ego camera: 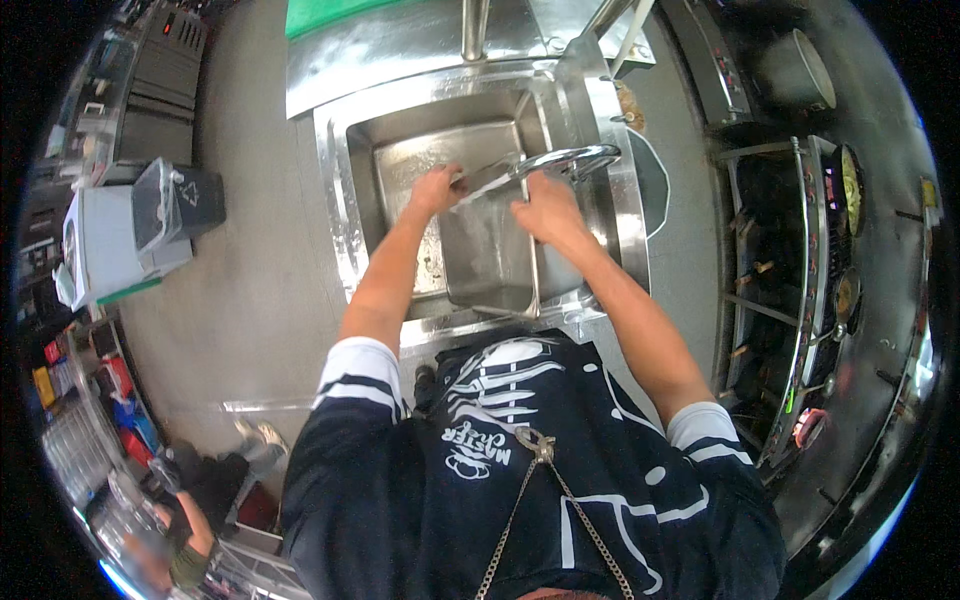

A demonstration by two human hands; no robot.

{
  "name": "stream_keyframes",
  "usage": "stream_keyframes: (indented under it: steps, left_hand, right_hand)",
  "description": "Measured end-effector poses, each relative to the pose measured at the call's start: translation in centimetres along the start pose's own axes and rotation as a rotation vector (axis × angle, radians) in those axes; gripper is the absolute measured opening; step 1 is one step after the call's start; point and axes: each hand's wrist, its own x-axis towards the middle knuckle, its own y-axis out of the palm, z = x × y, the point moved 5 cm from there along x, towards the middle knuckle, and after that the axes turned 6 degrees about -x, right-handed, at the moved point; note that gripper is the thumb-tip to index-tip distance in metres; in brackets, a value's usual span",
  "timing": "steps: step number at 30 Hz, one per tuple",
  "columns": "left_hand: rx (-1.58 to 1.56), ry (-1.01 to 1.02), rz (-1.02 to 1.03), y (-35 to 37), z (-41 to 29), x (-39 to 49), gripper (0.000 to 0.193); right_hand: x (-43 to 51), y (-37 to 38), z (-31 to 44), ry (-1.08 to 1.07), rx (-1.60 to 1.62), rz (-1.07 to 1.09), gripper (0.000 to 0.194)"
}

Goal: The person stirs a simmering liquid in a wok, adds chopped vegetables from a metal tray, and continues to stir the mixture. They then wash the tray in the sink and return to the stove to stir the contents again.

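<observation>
A deep stainless steel pan (491, 259) is inside the metal sink basin (360, 225), under a curved chrome faucet (574, 156). My right hand (553, 210) grips the pan's right rim, below the faucet. My left hand (437, 190) is over the left part of the basin with its fingers curled; blur hides whether it holds anything. Between my hands runs a clear, shiny streak, perhaps water from the faucet. Wet spots and small bits lie on the basin floor.
A steel counter with a green board (322, 15) adjoins the sink's far side. Stoves with pans (847, 296) line the right. A grey bin (199, 199) and white container (112, 232) stand left. Another person (187, 517) is at the lower left, near shelving.
</observation>
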Motion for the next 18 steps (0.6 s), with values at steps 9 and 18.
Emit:
stream_keyframes:
  steps: [9,18]
  left_hand:
    - [0.151,0.49,0.198,-6.8,-12.3,3.0,0.037]
    - [-0.165,-0.012,-0.374,-1.9,-1.0,-0.3,0.058]
  right_hand:
    - [1.4,5.7,0.3,0.265,0.147,0.467,0.033]
    - [2.1,3.0,-1.6,0.172,0.353,0.294,0.036]
